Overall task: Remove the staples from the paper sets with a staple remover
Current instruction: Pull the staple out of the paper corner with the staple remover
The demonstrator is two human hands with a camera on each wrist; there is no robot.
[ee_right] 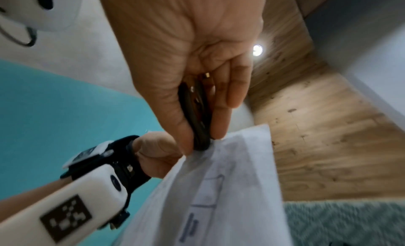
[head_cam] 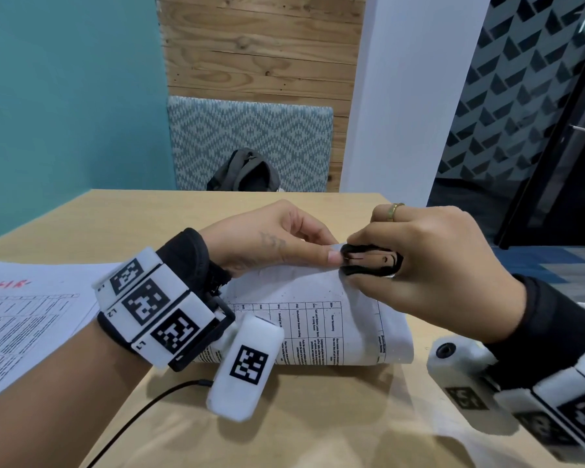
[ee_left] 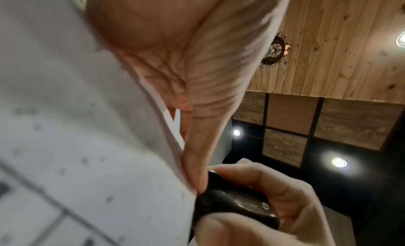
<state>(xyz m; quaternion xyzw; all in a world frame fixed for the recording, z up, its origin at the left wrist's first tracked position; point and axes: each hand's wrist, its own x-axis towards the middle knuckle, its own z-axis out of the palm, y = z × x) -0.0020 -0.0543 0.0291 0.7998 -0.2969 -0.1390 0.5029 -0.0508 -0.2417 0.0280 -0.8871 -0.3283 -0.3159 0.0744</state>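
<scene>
A stapled paper set (head_cam: 318,319) with a printed table is lifted and curled above the wooden table (head_cam: 318,417). My left hand (head_cam: 271,241) pinches its top corner between thumb and fingers. My right hand (head_cam: 419,265) grips a black staple remover (head_cam: 368,263) squeezed against that same corner, right beside my left thumb. In the left wrist view the staple remover (ee_left: 232,208) meets the paper set (ee_left: 87,145) at its edge. From the right wrist the staple remover (ee_right: 197,114) bites the corner of the paper set (ee_right: 230,189). The staple itself is hidden.
Another printed paper sheet (head_cam: 24,319) lies flat at the table's left. A black cable (head_cam: 142,413) runs across the near table edge. A dark bag (head_cam: 244,173) sits on the patterned bench (head_cam: 250,130) behind the table.
</scene>
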